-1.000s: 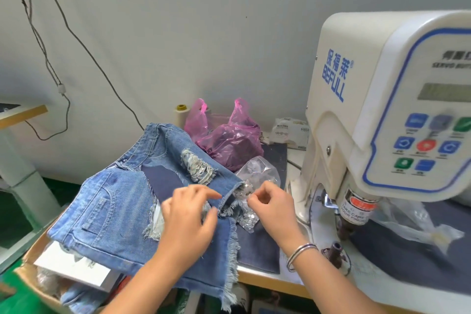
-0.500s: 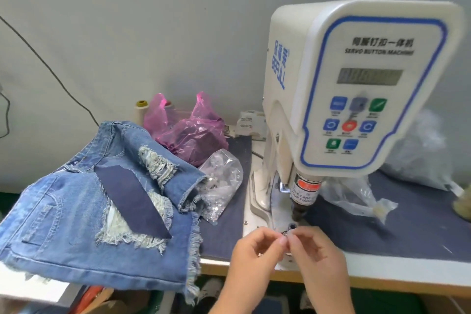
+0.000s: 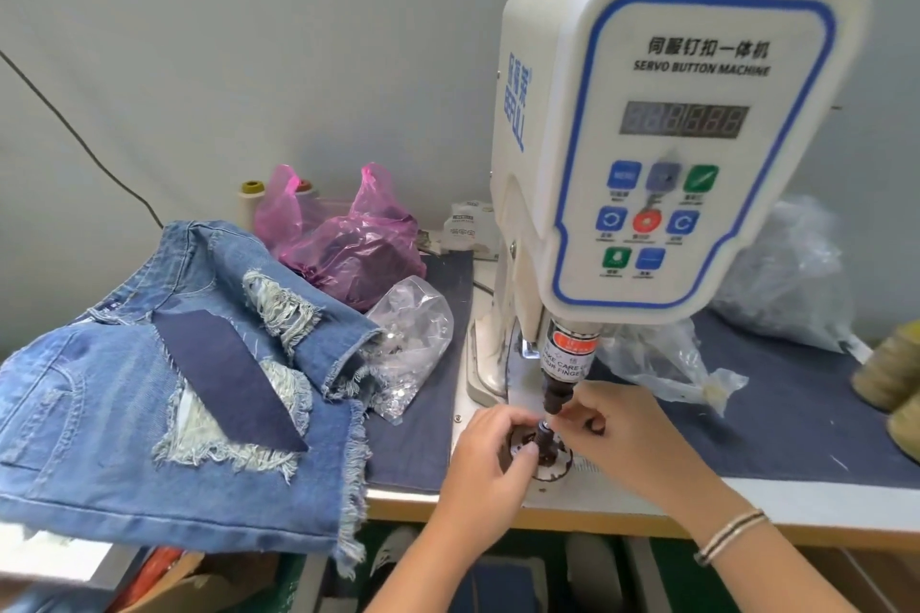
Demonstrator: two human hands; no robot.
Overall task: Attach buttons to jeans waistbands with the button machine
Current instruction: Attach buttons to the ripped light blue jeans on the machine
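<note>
Both hands meet low in the frame's centre at the lower die of the button machine; the left hand and right hand have fingertips pinched together at the post, apparently seating a button part too small to make out; the jeans lie untouched at left, nearer the left hand, waistband toward the upper left; a clear bag of buttons sits between them

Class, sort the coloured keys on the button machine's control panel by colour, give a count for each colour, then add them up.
On the control panel:
Blue keys: 4
Green keys: 2
Grey key: 1
Red key: 1
Total: 8 keys
</note>
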